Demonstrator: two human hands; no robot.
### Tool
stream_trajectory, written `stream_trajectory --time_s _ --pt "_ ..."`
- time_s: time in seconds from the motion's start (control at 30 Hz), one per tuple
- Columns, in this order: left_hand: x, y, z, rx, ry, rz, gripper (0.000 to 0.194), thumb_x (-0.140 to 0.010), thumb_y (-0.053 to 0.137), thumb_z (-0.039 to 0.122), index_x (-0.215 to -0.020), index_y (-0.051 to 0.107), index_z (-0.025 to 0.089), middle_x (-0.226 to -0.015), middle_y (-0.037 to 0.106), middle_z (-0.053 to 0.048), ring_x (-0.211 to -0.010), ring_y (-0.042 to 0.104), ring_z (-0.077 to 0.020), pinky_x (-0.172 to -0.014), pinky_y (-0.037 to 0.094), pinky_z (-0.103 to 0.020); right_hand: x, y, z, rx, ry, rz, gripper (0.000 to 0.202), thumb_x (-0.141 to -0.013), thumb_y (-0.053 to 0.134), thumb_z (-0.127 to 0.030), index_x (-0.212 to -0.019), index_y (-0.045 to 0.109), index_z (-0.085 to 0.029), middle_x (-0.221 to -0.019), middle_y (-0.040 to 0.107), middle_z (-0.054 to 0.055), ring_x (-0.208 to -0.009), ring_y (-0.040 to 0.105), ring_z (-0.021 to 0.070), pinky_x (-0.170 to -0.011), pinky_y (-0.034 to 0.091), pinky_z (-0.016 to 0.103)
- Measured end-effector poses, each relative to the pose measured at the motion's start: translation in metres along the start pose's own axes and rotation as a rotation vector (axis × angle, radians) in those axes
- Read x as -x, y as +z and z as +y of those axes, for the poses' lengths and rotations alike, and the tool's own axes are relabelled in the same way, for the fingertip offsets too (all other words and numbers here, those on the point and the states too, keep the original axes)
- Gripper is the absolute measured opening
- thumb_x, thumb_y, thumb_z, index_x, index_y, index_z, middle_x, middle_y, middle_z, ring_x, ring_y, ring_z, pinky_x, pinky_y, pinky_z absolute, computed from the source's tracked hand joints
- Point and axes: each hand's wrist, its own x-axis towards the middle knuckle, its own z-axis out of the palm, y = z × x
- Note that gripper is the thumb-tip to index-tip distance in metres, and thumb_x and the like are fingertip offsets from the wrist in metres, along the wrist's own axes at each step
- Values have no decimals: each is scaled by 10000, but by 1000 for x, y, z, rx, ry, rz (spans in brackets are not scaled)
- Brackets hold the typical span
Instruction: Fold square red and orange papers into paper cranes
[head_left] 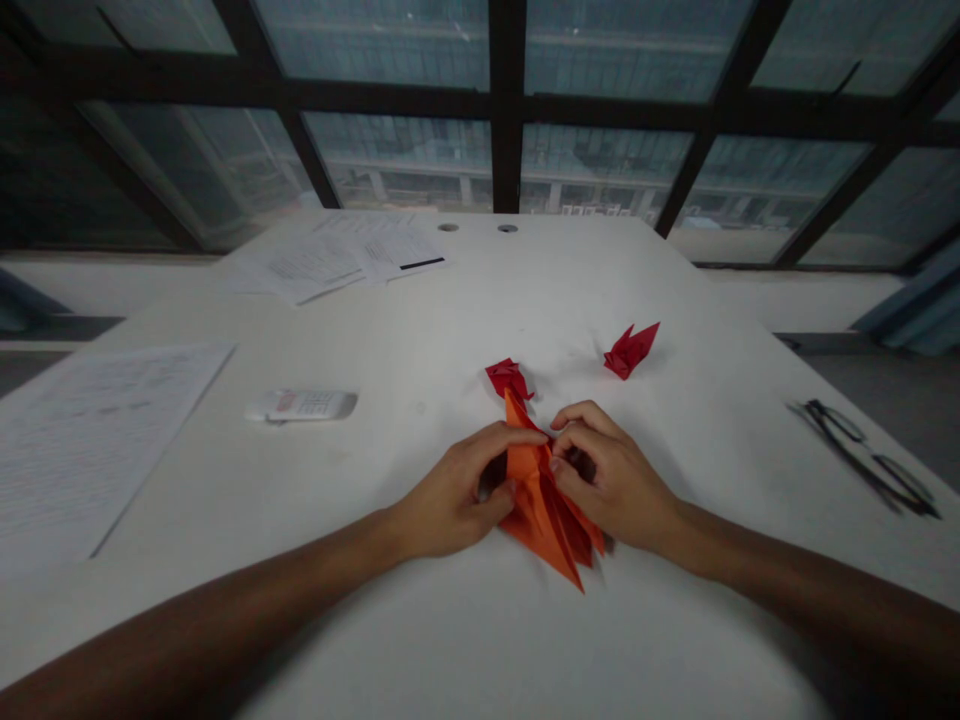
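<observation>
Between my two hands is a folded piece of orange origami paper [538,508], with pointed flaps spreading toward me and one point upward. My left hand [457,490] grips its left side, thumb low and index finger reaching across the top. On the right side, the thumb and fingers of my right hand [611,480] pinch the paper's edge; the exact pinch spot is partly hidden. Just behind the orange paper lies a small red origami figure [508,378], partly covered by its tip. Another red origami figure [630,352] stands farther back to the right.
On the white table [420,640], a white packet [304,405] lies to the left. Printed sheets [112,440] cover the left edge, and more papers [337,255] lie at the back. Black-framed glasses [870,455] rest near the right edge. Windows stand behind the table.
</observation>
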Motion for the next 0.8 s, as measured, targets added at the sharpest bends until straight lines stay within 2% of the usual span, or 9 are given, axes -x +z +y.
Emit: stream_trajectory --time_s 0.07,0.2,0.3,0.43,0.57,0.7,0.8 --pt "-1 1 0 -47 4 15 514 -842 523 68 -1323 587 234 -1174 636 -86 -969 651 -198 -813 548 -327 0 -4 -1 72 -22 33 88 -873 586 -119 -860 602 -205 -1123 585 71 -760 608 137 -720 529 318" --pt "-1 3 3 -111 -65 38 486 -789 518 37 -1226 628 219 -1129 621 -60 -871 617 -157 -731 508 -279 -2 -11 -3 234 -108 91 87 -848 584 -122 -848 578 -208 -1008 590 57 -813 622 174 -731 531 322" --pt "-2 4 7 -173 -95 68 318 -817 552 63 -1095 620 202 -1000 610 -24 -805 567 -142 -702 469 -266 -3 -16 -4 424 -187 98 78 -846 573 -126 -840 573 -204 -960 609 50 -796 619 181 -723 519 323" --pt "-4 2 10 -198 -83 76 77 -919 595 208 -985 556 198 -922 572 -10 -805 531 -153 -725 455 -287 -3 -22 -8 684 -294 72 104 -872 546 -139 -794 576 -201 -814 610 30 -721 597 189 -685 473 338" --pt "-3 3 7 -169 -97 95 176 -935 625 299 -953 474 212 -903 543 6 -745 492 -139 -680 433 -286 -2 -25 -12 781 -325 112 134 -873 553 -148 -752 579 -200 -724 609 16 -663 584 183 -676 438 348" --pt "-3 8 2 -157 -169 143 242 -875 644 187 -951 418 229 -921 529 15 -757 506 -135 -700 456 -291 0 -23 -14 789 -339 165 144 -847 576 -140 -715 579 -199 -676 624 9 -627 586 179 -657 417 348" --pt "-4 9 0 -139 -219 208 269 -841 640 128 -947 416 231 -1009 551 -7 -799 544 -138 -720 494 -296 3 -20 -16 729 -332 167 146 -827 581 -135 -699 574 -203 -659 624 4 -605 578 170 -646 408 337"
